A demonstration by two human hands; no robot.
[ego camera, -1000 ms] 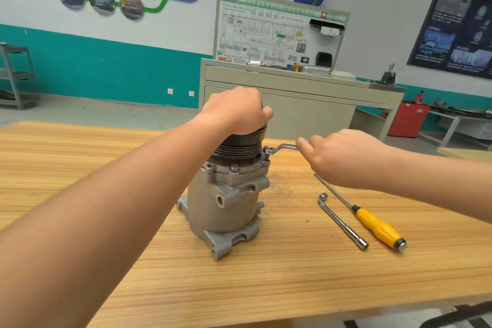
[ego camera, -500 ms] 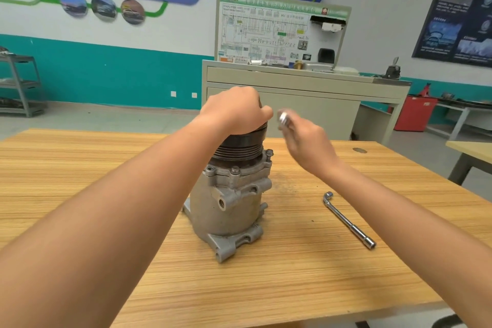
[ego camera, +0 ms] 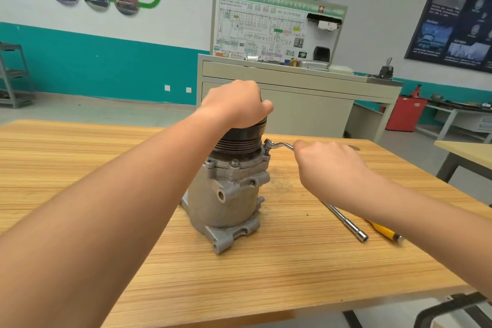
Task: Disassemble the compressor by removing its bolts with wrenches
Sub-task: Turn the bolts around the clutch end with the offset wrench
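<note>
Grey compressor [ego camera: 226, 194] with black ribbed pulley [ego camera: 239, 142], yellow-handled screwdriver [ego camera: 384, 231], streaky light-wood table [ego camera: 266, 274], teal-banded wall [ego camera: 93, 66].

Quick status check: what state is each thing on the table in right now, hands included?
compressor, upright on the table.
pulley, on top, gripped by the left hand.
wrench, head on the right-side bolt, handle held by the right hand.
front bolt, in its hole, no tool on it.
spare wrench, lying flat, untouched.
screwdriver, lying flat, partly hidden by the right forearm.
</note>
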